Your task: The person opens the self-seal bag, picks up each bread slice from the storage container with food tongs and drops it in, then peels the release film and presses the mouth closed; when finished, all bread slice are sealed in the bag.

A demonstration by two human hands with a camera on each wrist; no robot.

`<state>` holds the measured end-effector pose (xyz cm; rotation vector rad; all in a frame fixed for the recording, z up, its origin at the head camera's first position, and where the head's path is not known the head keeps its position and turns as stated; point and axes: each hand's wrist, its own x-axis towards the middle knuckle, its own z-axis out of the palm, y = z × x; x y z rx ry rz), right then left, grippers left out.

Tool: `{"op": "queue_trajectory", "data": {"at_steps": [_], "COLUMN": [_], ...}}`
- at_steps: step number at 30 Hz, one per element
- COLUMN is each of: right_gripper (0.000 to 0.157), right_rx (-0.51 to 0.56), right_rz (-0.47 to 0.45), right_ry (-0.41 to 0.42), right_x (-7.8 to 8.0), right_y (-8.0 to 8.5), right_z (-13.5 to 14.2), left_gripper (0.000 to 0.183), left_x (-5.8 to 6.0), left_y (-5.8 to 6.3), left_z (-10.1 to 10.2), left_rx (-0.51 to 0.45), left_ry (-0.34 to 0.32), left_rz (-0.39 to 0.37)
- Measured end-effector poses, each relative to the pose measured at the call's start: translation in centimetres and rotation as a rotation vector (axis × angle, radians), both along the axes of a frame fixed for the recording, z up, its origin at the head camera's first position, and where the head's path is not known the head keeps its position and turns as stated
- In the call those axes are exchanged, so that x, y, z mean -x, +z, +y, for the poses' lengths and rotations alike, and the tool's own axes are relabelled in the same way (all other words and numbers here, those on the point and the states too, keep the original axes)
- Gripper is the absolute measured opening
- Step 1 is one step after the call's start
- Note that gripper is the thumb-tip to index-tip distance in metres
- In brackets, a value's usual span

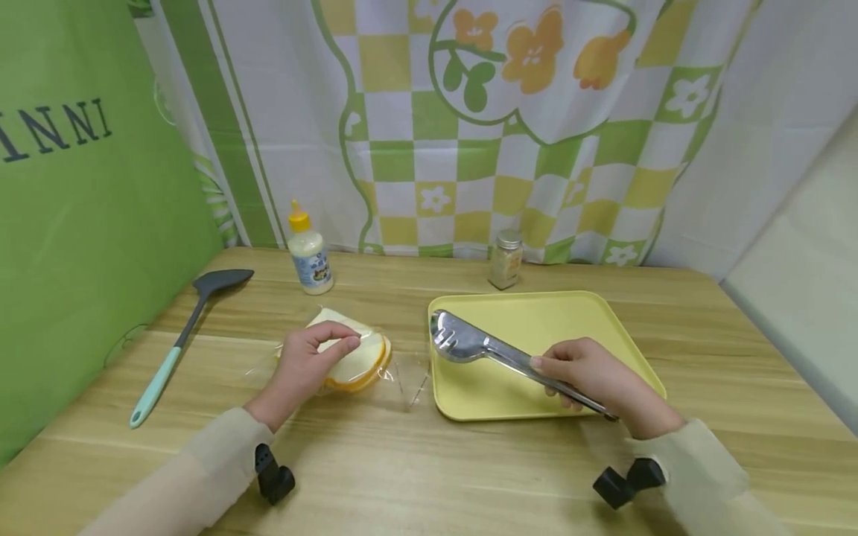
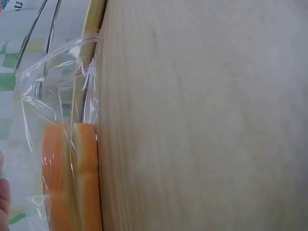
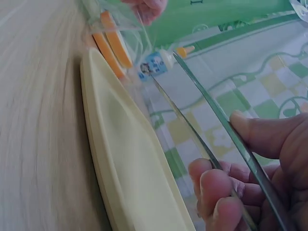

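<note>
Two bread slices (image 1: 348, 368) with orange-brown crusts lie stacked inside a clear plastic bag (image 1: 404, 381) on the table, left of the tray. Over them, my left hand (image 1: 310, 362) pinches the film of the bag between thumb and forefinger. The crust edges of the bread slices (image 2: 86, 168) show side by side in the left wrist view. My right hand (image 1: 599, 376) grips metal tongs (image 1: 492, 348) by the handles, thumb on one arm and fingers round the other. The tongs hover above the yellow tray (image 1: 550, 316), their two arms apart with nothing between the tips.
A squeeze bottle (image 1: 310, 257) with a yellow cap stands at the back, behind the bread. At the back edge, behind the tray, is a small spice jar (image 1: 506, 259). A spatula (image 1: 181, 339) with a mint handle lies at the far left, near a green panel (image 1: 87, 208).
</note>
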<state>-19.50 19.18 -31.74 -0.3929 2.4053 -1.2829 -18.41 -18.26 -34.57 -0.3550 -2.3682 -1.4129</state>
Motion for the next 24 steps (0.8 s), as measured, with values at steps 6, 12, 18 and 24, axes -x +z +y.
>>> {"op": "queue_trajectory", "data": {"at_steps": [6,12,18,24], "right_gripper": [0.042,0.041,0.048,0.056], "right_rx": [-0.02,-0.047,-0.099,-0.127], "right_rz": [0.026,0.061,0.079,0.091], "right_ry": [-0.111,-0.234,-0.305,-0.384], "right_x": [-0.5,-1.0,-1.3,-1.6], "right_y": [-0.5,-1.2,-1.4,-1.6], "right_z": [2.3,4.5,6.8,9.2], "left_gripper": [0.009,0.009,0.007,0.007], "left_x": [-0.1,-0.2,-0.4,-0.3], "left_y": [-0.2,-0.4,-0.4,-0.6], "left_z": [0.3,0.5,0.5,0.4], "left_rx": [0.005,-0.008,-0.007,0.0], "left_ry": [-0.014,-0.052,-0.039,-0.039], "left_rz": [-0.012,-0.019,-0.026,-0.018]}}
